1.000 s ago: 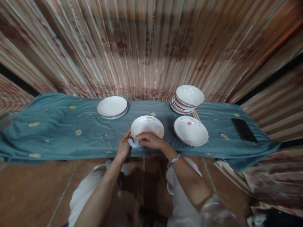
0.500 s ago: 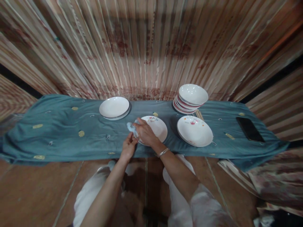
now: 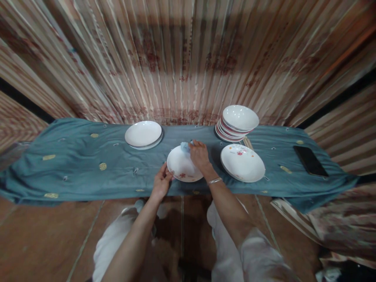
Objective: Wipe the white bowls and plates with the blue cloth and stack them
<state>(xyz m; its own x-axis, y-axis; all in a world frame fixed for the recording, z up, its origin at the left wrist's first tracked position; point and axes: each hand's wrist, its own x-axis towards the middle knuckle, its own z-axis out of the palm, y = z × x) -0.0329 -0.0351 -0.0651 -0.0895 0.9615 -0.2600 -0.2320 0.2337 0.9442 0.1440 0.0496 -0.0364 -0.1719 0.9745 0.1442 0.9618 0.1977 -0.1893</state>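
Note:
A white plate with a floral pattern (image 3: 183, 166) lies in front of me at the middle of the cloth-covered table. My left hand (image 3: 162, 181) grips its left rim, fingers at the edge. My right hand (image 3: 201, 154) is closed on a light blue cloth (image 3: 185, 147) and presses it to the plate's far rim. The flowers show at the near edge of the plate. Part of the plate's right side is hidden by my right hand.
To the left rear sits a stack of white plates (image 3: 143, 134). Flowered plates (image 3: 242, 163) are stacked on the right, with piled bowls (image 3: 240, 117) behind them. A black phone (image 3: 310, 161) lies at the right on the teal tablecloth (image 3: 79, 156).
My right hand and the cloth have moved from the plate's left rim to its far rim. The plate has turned, its flowers going from the far edge to the near edge.

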